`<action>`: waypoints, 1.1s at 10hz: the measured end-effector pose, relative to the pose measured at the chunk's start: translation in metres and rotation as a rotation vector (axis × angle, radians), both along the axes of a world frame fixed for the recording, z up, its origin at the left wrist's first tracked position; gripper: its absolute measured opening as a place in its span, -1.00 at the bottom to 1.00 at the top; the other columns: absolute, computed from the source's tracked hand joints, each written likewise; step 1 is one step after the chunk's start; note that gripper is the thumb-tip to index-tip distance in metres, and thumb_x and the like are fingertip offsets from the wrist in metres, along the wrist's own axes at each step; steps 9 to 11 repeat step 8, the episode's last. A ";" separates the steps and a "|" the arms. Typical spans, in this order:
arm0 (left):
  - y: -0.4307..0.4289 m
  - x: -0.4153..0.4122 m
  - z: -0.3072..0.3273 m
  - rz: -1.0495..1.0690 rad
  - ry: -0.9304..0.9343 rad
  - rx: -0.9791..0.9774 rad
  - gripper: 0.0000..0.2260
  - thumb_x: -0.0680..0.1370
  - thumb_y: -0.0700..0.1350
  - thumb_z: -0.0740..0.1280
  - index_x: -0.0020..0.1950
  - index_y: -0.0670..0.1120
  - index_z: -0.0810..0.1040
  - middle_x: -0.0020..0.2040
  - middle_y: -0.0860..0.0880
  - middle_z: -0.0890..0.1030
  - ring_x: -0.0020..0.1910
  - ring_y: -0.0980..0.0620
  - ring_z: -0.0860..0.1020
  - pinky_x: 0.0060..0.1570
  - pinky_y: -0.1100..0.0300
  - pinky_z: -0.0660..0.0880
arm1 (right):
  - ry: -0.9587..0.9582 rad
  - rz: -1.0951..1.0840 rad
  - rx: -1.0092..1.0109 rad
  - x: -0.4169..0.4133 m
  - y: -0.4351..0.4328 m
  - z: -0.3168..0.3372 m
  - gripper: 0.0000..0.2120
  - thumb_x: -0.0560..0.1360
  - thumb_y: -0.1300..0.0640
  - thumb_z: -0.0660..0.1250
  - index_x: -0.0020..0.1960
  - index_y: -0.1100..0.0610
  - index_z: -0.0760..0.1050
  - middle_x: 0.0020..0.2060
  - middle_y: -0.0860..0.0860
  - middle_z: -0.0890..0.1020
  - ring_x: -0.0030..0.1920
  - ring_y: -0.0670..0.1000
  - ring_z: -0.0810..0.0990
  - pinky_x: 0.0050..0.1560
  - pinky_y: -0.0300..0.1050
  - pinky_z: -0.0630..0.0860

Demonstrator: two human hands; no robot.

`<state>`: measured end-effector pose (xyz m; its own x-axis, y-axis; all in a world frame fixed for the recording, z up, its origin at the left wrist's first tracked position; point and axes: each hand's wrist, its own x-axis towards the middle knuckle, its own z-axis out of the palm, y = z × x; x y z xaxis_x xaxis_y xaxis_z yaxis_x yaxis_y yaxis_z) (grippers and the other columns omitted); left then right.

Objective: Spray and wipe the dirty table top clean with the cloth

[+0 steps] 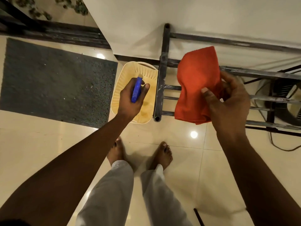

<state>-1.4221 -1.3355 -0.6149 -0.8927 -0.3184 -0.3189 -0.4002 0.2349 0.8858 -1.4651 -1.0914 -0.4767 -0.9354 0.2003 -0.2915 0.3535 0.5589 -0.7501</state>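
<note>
Cloth (195,88), orange and loosely folded, hangs from the right hand (228,101), which grasps it along its right edge with the thumb pressed on the front and the fingers curled behind. It hangs in the air in front of a dark metal frame (160,82). The left hand (130,98) is clenched around a blue spray bottle (136,90), only the head of which shows above the fist, its pale nozzle pointing away from the person. That hand sits over a cream plastic basket (130,69) standing on the tiled floor (187,160) beside the frame's leg. A white surface (195,18), possibly the table top, fills the upper part of the view. A dark mat (53,82) lies on the floor to the left. Below, two bare feet and grey trouser legs (110,193) stand on the tiles. A black cable (276,145) trails at the right.
</note>
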 end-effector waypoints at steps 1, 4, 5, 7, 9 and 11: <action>0.004 0.001 -0.020 -0.047 -0.014 -0.018 -0.70 0.70 0.05 0.40 0.19 -0.19 0.56 -0.18 0.17 0.53 -0.24 0.19 0.53 -0.02 0.30 0.49 | 0.054 0.007 0.119 0.000 0.006 -0.003 -0.39 0.56 0.02 0.56 0.56 -0.01 0.46 0.36 -0.16 0.62 0.28 -0.14 0.62 0.22 -0.27 0.62; -0.002 0.018 -0.058 -0.188 -0.078 -0.057 -0.63 0.65 0.03 0.46 0.35 -0.15 0.52 -0.02 -0.19 0.67 -0.06 -0.21 0.66 0.08 0.16 0.66 | 0.135 0.266 0.369 0.015 0.004 -0.012 -0.55 0.73 0.12 0.30 0.61 0.12 0.42 0.52 0.08 0.52 0.50 0.12 0.50 0.51 0.17 0.47; -0.012 0.025 -0.063 -0.273 -0.109 -0.116 -0.54 0.63 0.05 0.48 0.44 -0.11 0.47 0.07 -0.20 0.67 0.00 -0.19 0.68 0.03 0.30 0.56 | 0.083 0.303 0.385 0.021 0.007 -0.009 -0.52 0.76 0.08 0.26 0.66 0.10 0.35 0.63 0.09 0.40 0.61 0.14 0.38 0.59 0.19 0.38; -0.027 0.042 -0.053 -0.471 -0.213 -0.216 -0.12 0.47 -0.23 0.61 0.67 0.09 0.25 0.34 -0.16 0.63 0.21 -0.11 0.62 0.33 -0.07 0.57 | 0.024 0.449 0.489 0.035 0.002 0.012 -0.47 0.78 -0.05 0.17 0.72 0.02 0.24 0.73 0.00 0.18 0.71 0.11 0.16 0.63 0.17 0.26; -0.042 0.060 -0.033 -0.476 -0.313 -0.226 0.07 0.41 -0.40 0.56 0.76 0.12 0.12 0.60 -0.13 0.44 0.54 -0.21 0.47 0.49 0.00 0.40 | 0.014 0.502 0.542 0.042 -0.009 0.036 -0.46 0.78 -0.06 0.14 0.72 0.04 0.22 0.74 -0.01 0.15 0.71 0.09 0.14 0.63 0.16 0.25; -0.042 0.060 -0.033 -0.476 -0.313 -0.226 0.07 0.41 -0.40 0.56 0.76 0.12 0.12 0.60 -0.13 0.44 0.54 -0.21 0.47 0.49 0.00 0.40 | 0.014 0.502 0.542 0.042 -0.009 0.036 -0.46 0.78 -0.06 0.14 0.72 0.04 0.22 0.74 -0.01 0.15 0.71 0.09 0.14 0.63 0.16 0.25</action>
